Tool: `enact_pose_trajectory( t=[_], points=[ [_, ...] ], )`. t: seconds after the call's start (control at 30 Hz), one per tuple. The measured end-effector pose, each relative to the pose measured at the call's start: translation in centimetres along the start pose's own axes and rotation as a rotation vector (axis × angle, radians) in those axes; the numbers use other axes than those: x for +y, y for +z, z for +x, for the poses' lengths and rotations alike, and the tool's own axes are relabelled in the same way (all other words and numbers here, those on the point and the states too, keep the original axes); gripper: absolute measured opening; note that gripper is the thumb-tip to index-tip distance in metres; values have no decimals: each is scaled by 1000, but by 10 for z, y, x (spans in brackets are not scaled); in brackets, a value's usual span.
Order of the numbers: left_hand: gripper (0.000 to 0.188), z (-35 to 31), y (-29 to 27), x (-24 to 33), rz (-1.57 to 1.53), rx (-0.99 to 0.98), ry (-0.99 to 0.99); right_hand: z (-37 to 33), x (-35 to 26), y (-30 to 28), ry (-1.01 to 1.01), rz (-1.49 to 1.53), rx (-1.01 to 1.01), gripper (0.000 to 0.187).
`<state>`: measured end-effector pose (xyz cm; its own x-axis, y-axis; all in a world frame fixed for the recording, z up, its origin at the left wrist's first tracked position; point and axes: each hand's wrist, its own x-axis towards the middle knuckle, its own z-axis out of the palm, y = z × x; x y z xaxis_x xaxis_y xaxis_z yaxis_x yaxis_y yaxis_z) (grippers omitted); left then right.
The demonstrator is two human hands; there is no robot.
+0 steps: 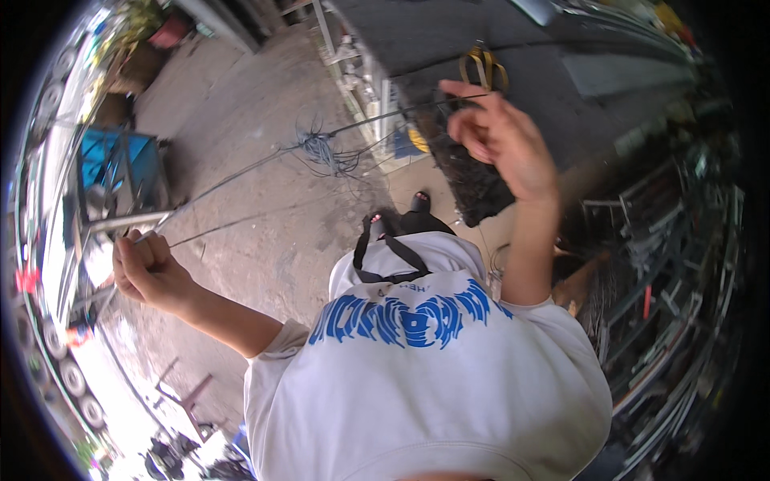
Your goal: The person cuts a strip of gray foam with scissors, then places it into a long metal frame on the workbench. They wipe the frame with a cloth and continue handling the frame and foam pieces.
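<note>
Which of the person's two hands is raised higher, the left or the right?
The right hand: it is lifted up near the yellow strap, pinching the wire. The left hand is held out low to the side, fisted around the wire's other end.

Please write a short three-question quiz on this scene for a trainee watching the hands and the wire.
1. True or false: the left hand is closed in a fist around the wire.
2. Where along the wire does the tangled knot of frayed strands sit? A) between the two hands B) behind the left hand C) on the blue crate
3. Fill in: the right hand is raised near the yellow ____.

Key
1. True.
2. A: it hangs over the concrete ground, between the hands.
3. Strap; that hand pinches the wire's end with fingers partly curled.
</note>
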<state>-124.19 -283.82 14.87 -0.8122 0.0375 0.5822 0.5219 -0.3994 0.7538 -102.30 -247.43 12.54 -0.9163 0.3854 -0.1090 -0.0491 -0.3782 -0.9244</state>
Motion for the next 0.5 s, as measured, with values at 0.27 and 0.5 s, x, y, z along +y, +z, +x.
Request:
enact_pose_trajectory(
  t=[0.27, 0.5],
  points=[
    [36, -8, -58, 35, 418, -6, -3, 31, 40, 43, -97, 590, -497, 35],
    [33, -46, -49, 24, 569, -301, -624, 34, 68, 117, 4, -106, -174, 34]
  ],
)
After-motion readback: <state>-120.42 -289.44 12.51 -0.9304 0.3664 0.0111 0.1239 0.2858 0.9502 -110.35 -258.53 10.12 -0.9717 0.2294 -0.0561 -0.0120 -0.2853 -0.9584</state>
